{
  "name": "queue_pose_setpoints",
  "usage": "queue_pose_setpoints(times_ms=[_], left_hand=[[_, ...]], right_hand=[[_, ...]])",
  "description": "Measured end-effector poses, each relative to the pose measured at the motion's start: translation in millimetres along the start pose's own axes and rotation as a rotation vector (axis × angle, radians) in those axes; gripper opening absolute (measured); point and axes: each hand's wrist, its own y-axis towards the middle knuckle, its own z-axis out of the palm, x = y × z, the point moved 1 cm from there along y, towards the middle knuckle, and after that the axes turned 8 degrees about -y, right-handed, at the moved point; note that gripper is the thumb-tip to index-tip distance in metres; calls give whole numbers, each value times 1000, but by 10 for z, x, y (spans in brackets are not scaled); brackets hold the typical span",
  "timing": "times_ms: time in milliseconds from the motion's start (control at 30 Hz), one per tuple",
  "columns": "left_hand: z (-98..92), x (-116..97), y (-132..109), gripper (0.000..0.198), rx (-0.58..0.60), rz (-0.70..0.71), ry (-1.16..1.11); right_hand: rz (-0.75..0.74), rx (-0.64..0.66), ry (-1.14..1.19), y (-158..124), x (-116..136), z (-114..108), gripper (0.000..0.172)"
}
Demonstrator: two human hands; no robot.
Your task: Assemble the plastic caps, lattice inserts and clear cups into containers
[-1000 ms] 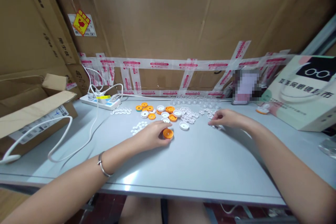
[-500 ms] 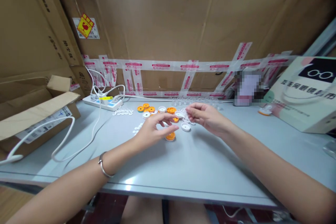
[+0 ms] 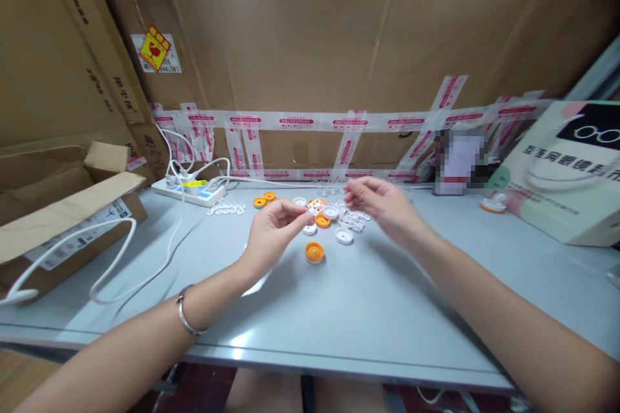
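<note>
My left hand (image 3: 274, 229) is closed in a pinch on a small white spoked piece (image 3: 317, 206), held above the orange and white round parts. My right hand (image 3: 385, 210) hovers to the right with thumb and fingers together; whatever is between them, if anything, is too small to make out. Beneath and left of it lies a heap of white openwork pieces (image 3: 356, 220). An orange round cap (image 3: 314, 251) sits nearest me, and a white round cap (image 3: 343, 236) lies beside the heap. Another orange cap (image 3: 322, 221) is just right of my left fingertips.
Small white discs (image 3: 227, 208) lie in rows before a white power strip (image 3: 188, 192) with cables. An open cardboard box (image 3: 68, 219) is at left. Clear pieces (image 3: 334, 187) line the back. A phone (image 3: 460, 161) and a printed box (image 3: 562, 174) stand at right.
My left hand has gone from open to pinching the white spoked piece. My right hand has lifted away from the heap, slightly up and right.
</note>
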Motion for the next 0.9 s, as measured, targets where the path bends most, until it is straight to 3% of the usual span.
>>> queue_pose_setpoints(times_ms=[67, 133, 233, 367, 567, 800, 900], left_hand=[[-17, -17, 11, 20, -28, -7, 9], [-30, -30, 21, 19, -36, -9, 10], [-36, -38, 28, 20, -31, -6, 8], [-30, -38, 25, 20, 6, -14, 16], [-37, -41, 25, 20, 18, -26, 34], [-50, -47, 28, 20, 26, -43, 15], [-46, -57, 20, 20, 23, -51, 14]], right_hand=[[-161, -208, -426, 133, -38, -334, 28], [-97, -171, -893, 250, -147, -599, 21], [-63, -90, -1041, 362, -355, -784, 13], [-72, -68, -1121, 422, -548, -748, 16], [-82, -69, -1134, 430, -594, -672, 6], [-117, -156, -982, 317, -397, -648, 15], [-176, -180, -783, 212, -249, -525, 25]])
